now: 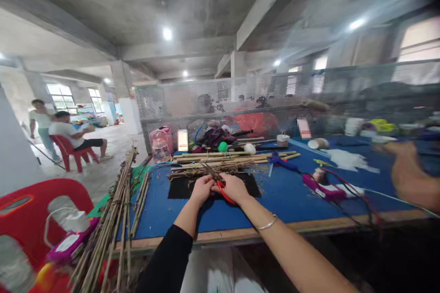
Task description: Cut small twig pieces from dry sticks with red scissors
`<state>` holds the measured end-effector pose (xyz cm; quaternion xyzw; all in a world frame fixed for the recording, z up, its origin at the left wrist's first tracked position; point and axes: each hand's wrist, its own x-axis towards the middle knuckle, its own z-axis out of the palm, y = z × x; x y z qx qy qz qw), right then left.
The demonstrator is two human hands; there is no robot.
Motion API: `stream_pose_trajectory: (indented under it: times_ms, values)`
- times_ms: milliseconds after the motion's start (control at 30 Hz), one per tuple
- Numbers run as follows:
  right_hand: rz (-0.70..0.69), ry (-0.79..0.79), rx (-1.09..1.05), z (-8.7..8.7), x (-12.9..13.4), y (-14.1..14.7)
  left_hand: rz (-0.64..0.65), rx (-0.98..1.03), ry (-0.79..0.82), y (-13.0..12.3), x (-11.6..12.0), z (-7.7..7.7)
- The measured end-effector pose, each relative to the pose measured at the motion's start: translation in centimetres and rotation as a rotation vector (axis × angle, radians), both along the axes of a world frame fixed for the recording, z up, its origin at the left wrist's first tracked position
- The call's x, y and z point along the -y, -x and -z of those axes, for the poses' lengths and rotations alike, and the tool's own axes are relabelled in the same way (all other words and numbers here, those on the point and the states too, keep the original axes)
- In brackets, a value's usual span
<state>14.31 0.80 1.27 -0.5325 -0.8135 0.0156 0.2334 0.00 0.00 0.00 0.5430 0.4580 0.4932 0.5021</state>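
Red-handled scissors [226, 196] are gripped in my right hand [233, 187], their dark blades pointing up and away to the left. Close beside it, my left hand [202, 189] is closed, fingertips pinched together near the scissors. What the left fingers hold is too small or hidden to make out. Both hands are over a black mat [175, 190] on the blue table [275, 206]. Just beyond them lies a row of thin, rough brown twigs [185, 174], with smoother pale sticks [206, 158] behind.
A bundle of long sticks [113, 219] overhangs the table's left edge beside a red chair [68, 187]. At the back are a pink bag [161, 144], a green ball [222, 146] and a mesh partition [185, 100]. Cables and a purple device [323, 190] lie right, near another person's arm [412, 178].
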Motion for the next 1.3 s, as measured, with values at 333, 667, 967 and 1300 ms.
stream_pose_trajectory:
  times_ms: [333,667,967,1300]
  values:
    - [-0.056,-0.144,-0.038,0.44,-0.22,0.03,0.087,0.166,-0.017,-0.19,-0.54,0.44]
    - [-0.128,-0.073,-0.107,0.12,-0.06,-0.06,0.119,0.175,-0.007,-0.11,-0.43,0.25]
    - [-0.053,0.045,-0.074,-0.29,0.48,-0.11,0.066,0.108,-0.006,-0.08,-0.10,-0.08]
    - [-0.056,-0.074,-0.060,0.01,0.48,-0.08,-0.039,0.071,-0.036,0.10,-0.57,0.47]
